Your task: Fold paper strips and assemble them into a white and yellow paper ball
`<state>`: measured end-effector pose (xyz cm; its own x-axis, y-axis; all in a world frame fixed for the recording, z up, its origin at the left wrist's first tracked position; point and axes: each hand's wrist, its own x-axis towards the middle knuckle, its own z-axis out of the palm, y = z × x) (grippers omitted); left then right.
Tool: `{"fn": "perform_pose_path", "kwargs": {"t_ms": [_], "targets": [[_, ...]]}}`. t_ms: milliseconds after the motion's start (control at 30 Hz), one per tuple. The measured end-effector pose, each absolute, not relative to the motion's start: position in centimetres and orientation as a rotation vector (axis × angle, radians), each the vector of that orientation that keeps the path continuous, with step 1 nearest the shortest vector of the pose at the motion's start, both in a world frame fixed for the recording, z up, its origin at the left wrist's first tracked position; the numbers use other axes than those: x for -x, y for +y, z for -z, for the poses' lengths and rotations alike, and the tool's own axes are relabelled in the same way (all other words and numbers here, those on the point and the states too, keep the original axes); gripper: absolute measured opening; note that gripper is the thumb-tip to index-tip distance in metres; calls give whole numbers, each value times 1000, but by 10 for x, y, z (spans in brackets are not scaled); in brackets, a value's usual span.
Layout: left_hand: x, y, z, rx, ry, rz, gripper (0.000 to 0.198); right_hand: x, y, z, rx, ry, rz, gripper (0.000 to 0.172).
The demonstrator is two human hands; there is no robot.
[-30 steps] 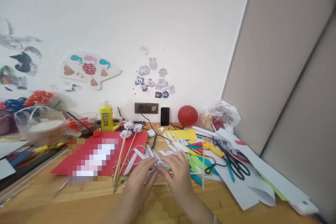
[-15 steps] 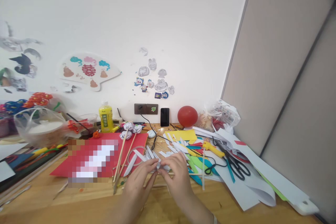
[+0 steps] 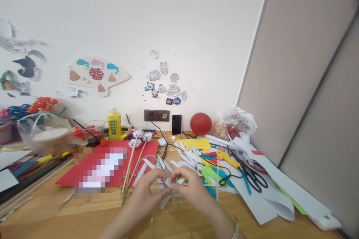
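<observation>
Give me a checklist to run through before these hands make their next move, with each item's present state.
1. Right hand has the white paper in its grip: ok, pinched at the fingertips.
2. Left hand also has a firm grip: cannot tell; its thumb is at the paper, but thumb and index finger stand apart.
3. Folds fully formed: cannot tell; fingers cover part of the paper.
4. Scissors away from the hands: ok, off to the right.
5. Glue gun cold: cannot tell from the picture.
6. Area just beyond the hands uncluttered: not ok; white strips lie scattered there.
</observation>
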<state>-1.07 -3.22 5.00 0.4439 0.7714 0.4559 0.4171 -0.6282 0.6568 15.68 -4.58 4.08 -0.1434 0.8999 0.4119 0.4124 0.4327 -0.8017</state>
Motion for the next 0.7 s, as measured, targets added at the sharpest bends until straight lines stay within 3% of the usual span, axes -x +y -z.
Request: {"fn": "perform_pose_path", "kwargs": {"t_ms": [300,467,700], "targets": [[9,-16,-37,-1829,805,-926,11,-155,-40,-31,1186,-1540,-980,9],[6,-10,-23,-1797,826,-897,15,-151,-38,-23,1298,-1475,-980,11],[3,-18,-29,-1957,1046,-903,5,-151,-33,-16,1249,-1472,-1011,10]]}}
